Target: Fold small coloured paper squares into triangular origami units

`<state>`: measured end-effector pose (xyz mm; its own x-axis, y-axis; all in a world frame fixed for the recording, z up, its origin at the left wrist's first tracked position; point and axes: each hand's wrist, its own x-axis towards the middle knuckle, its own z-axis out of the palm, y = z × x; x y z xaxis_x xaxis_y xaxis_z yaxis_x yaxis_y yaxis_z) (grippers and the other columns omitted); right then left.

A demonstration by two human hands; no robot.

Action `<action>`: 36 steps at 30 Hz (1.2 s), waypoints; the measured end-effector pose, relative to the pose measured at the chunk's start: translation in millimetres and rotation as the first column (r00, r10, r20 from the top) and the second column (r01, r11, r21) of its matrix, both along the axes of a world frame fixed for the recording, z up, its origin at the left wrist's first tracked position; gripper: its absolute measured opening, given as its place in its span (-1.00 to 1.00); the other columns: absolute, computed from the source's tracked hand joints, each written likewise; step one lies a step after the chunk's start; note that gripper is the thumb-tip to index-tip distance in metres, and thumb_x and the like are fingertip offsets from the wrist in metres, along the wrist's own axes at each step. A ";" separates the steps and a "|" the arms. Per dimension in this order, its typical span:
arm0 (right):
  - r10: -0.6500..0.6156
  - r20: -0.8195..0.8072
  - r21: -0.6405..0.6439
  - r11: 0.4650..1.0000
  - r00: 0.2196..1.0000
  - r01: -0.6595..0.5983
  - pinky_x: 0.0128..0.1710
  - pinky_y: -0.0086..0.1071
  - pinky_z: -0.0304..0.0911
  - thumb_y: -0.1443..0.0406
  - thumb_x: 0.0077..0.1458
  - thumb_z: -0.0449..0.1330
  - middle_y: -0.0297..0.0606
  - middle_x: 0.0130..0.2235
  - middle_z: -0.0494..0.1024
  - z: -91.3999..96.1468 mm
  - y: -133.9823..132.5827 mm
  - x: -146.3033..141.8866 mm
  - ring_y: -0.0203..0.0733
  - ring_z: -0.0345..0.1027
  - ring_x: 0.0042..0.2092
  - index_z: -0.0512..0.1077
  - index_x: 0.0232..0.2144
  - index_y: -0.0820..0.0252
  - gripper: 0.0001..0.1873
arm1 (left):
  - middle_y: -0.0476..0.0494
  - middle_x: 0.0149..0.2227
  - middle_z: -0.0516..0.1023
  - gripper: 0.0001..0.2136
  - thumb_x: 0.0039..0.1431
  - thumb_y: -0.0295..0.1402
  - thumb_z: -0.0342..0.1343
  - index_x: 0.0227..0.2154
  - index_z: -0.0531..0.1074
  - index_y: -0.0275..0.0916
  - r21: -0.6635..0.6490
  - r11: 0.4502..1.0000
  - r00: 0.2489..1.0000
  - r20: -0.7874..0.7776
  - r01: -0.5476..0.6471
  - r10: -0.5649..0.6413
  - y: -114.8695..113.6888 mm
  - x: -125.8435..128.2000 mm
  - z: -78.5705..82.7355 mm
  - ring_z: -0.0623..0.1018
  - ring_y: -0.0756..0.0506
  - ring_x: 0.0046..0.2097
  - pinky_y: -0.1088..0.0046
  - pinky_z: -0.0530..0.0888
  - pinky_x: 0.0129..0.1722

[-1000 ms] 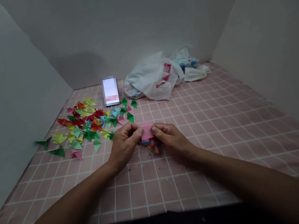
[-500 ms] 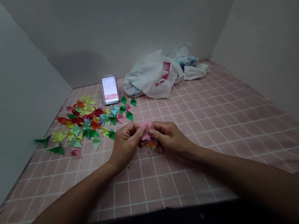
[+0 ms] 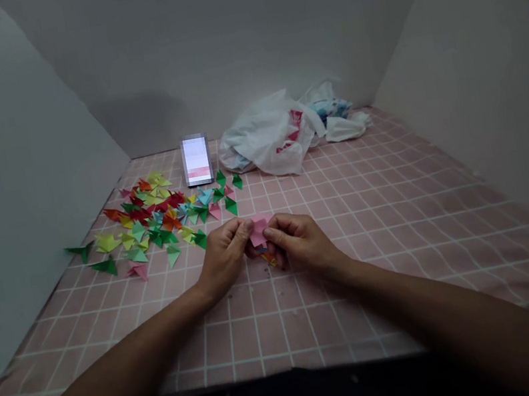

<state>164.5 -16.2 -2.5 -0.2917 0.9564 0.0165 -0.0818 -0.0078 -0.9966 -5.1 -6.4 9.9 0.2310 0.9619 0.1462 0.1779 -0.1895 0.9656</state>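
A small piece of pink paper (image 3: 258,231) is pinched between my two hands above the middle of the table. My left hand (image 3: 226,248) grips its left side with thumb and fingers. On the other side, my right hand (image 3: 300,238) has its thumb and curled fingers closed on the right edge. Below the pink paper, partly hidden by my fingers, are some orange, yellow and blue papers (image 3: 268,258); whether a hand touches them I cannot tell. To the left lies a spread of folded paper pieces (image 3: 162,234) in green, yellow, red, orange, blue and pink, shaped like origami birds.
A phone (image 3: 197,160) with a lit, blurred screen stands behind the folded pieces. White plastic bags (image 3: 267,137) lie crumpled at the back, with a blue patterned packet (image 3: 330,108) beside them. A pink checked cloth (image 3: 399,216) covers the table, and pale walls (image 3: 228,42) enclose three sides.
The pink paper shows flatter and a little more of it is visible between my thumbs. My fingers have shifted slightly on it. The view has moved slightly.
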 end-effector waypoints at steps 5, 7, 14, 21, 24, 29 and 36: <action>-0.042 -0.038 0.048 0.998 0.998 0.044 -0.61 -0.47 0.21 0.06 0.19 0.22 -0.43 -0.60 0.43 -1.5 1.7 0.8 -0.36 0.27 -0.62 0.37 -0.46 0.16 -0.67 | 0.00 -0.50 0.49 -0.72 0.14 -0.13 0.26 -0.40 0.46 -0.29 -0.078 0.996 0.993 0.113 0.040 -0.031 4.3 -0.8 -0.8 0.47 0.03 -0.48 0.53 0.44 -0.45; -0.039 -0.045 0.066 0.997 0.998 0.042 -0.56 -0.46 0.25 0.02 0.20 0.20 -0.40 -0.56 0.45 -1.5 3.2 2.6 -0.35 0.32 -0.58 0.37 -0.43 0.17 -0.65 | 0.01 -0.52 0.49 -0.76 0.12 -0.20 0.27 -0.42 0.46 -0.29 -0.076 0.997 0.994 0.105 0.017 -0.008 5.4 -0.8 -1.3 0.46 0.04 -0.49 0.54 0.43 -0.45; -0.011 -0.158 -0.019 1.000 0.987 0.008 -0.47 -0.42 0.32 0.00 0.16 0.25 -0.41 -0.56 0.49 -4.6 8.0 6.6 -0.32 0.38 -0.55 0.40 -0.38 0.15 -0.65 | 0.02 -0.56 0.51 -0.79 0.11 -0.22 0.27 -0.41 0.47 -0.27 -0.127 0.991 0.984 0.175 0.045 -0.022 8.1 -0.6 -4.4 0.47 0.04 -0.53 0.54 0.45 -0.50; -0.017 -0.186 -0.096 0.995 0.982 -0.001 -0.48 -0.44 0.27 0.02 0.15 0.26 -0.40 -0.57 0.49 -5.9 7.1 5.5 -0.33 0.35 -0.55 0.40 -0.42 0.15 -0.67 | 0.05 -0.61 0.51 -0.76 0.07 -0.21 0.32 -0.38 0.43 -0.24 -0.148 0.987 0.978 0.207 0.061 -0.029 8.4 0.7 -3.4 0.47 0.04 -0.57 0.55 0.45 -0.52; -0.027 -0.152 -0.096 0.995 0.988 0.012 -0.47 -0.42 0.28 0.03 0.16 0.24 -0.40 -0.56 0.47 -4.9 6.7 5.8 -0.32 0.34 -0.54 0.41 -0.40 0.15 -0.68 | 0.06 -0.61 0.49 -0.74 0.07 -0.18 0.32 -0.38 0.43 -0.25 -0.139 0.989 0.982 0.184 0.059 -0.032 7.3 0.7 -2.4 0.47 0.05 -0.58 0.54 0.45 -0.52; -0.080 -0.082 -0.007 0.997 0.993 0.080 -0.41 -0.41 0.29 0.12 0.05 0.33 -0.38 -0.43 0.47 -3.6 8.3 6.3 -0.32 0.33 -0.45 0.45 -0.36 0.14 -0.76 | 0.06 -0.60 0.46 -0.79 0.07 -0.23 0.30 -0.39 0.46 -0.25 -0.102 0.993 0.992 0.118 0.056 -0.043 5.3 0.8 -2.1 0.44 0.05 -0.58 0.56 0.41 -0.55; -0.139 0.057 0.209 0.970 0.989 0.124 -0.40 -0.39 0.22 0.24 0.09 0.27 -0.37 -0.45 0.43 1.0 9.0 7.5 -0.29 0.29 -0.41 0.42 -0.43 0.14 -0.87 | 0.02 -0.59 0.50 -0.76 0.12 -0.18 0.27 -0.33 0.45 -0.26 -0.146 0.985 0.984 0.162 0.095 -0.071 4.1 1.1 -3.5 0.46 0.04 -0.57 0.56 0.42 -0.55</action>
<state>172.0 -7.2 -1.5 -0.1710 0.9650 0.1989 0.0025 0.2023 -0.9793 -4.0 -2.3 6.3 0.2969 0.9541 0.0396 0.0130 -0.0454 0.9989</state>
